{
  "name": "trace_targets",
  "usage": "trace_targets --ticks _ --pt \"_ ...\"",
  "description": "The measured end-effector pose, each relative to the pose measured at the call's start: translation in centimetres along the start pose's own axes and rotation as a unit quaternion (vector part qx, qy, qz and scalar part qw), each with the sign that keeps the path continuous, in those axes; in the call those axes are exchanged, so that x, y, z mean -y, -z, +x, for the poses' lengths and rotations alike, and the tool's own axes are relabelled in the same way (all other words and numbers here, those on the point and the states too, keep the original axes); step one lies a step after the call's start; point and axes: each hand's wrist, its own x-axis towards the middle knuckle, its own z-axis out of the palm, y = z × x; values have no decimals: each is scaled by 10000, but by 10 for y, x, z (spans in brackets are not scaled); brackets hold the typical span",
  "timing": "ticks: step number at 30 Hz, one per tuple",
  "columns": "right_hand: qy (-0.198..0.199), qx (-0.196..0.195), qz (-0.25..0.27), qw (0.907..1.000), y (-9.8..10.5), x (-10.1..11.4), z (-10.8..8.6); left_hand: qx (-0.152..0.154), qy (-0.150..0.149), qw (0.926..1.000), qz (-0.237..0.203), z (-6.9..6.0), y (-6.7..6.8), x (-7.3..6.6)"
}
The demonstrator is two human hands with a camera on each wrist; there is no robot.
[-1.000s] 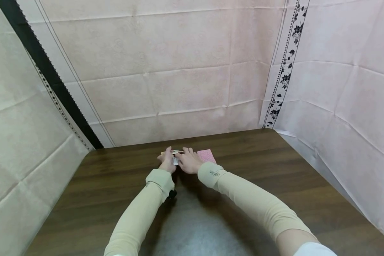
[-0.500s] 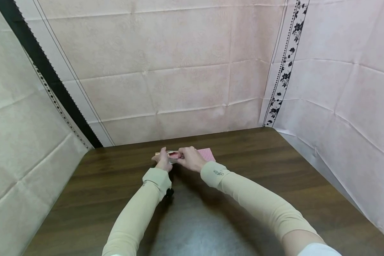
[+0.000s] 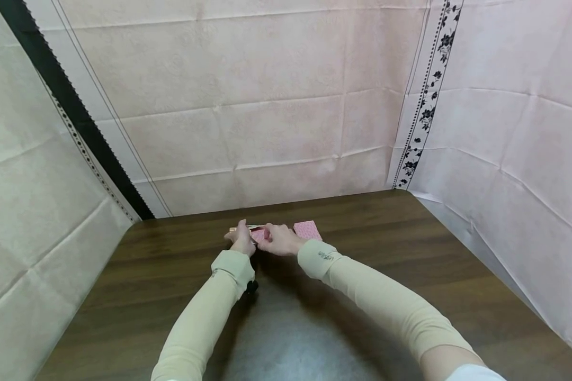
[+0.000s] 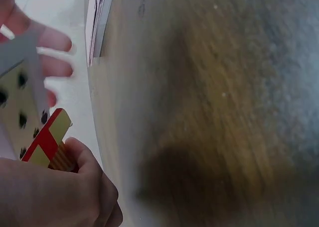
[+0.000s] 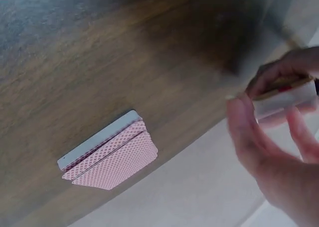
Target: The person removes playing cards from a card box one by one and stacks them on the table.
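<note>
Playing cards, patterned red on the back, sit between a person's two bare hands. Treating the brown table as a dial with the person at six, I place them near eleven o'clock, close to the far edge. From the left wrist I see a card face with black spades, tilted.

The left hand grips what looks like a red-and-yellow card box, fingers curled round it, presumably to steady it against the other hand. The right hand meets the cards from three o'clock, its fingers bent; blur there means I cannot tell whether they pinch or merely touch. This facing hold seems meant to keep cards and box aligned.

Just beyond the right hand, toward two o'clock, lies a red-backed card stack, its upper cards offset, perhaps set aside within easy reach.

At twelve, the table edge and the pale cloth wall behind it limit reach. I judge the widest room for moving is back toward six, where brown tabletop stretches between the forearms.
</note>
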Motion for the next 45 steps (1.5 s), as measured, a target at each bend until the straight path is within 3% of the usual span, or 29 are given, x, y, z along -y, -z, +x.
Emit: trace_targets --ticks 3,7,13,18,24,33,45 --pt "-123 413 -87 9990 4 -4 0 -246 -41 9994 221 0 1 -2" --pt "-222 499 -313 9980 5 -17 1 -405 -131 9986 304 0 3 -5" --pt "-585 -245 -758 9951 5 -46 5 -357 -115 9991 199 2 4 -5" --pt "-1247 -1002 -1038 9817 5 -69 6 -285 -36 9993 225 2 2 -6" --pt "-1859 -1299 -1253 9658 2 -89 6 47 18 9998 172 1 3 -4" --pt "-2129 -1323 -1562 9554 -4 -88 6 78 113 9996 260 3 3 -1" --pt "-2249 -1139 -1936 9481 -15 -84 8 145 99 9992 360 2 1 1"
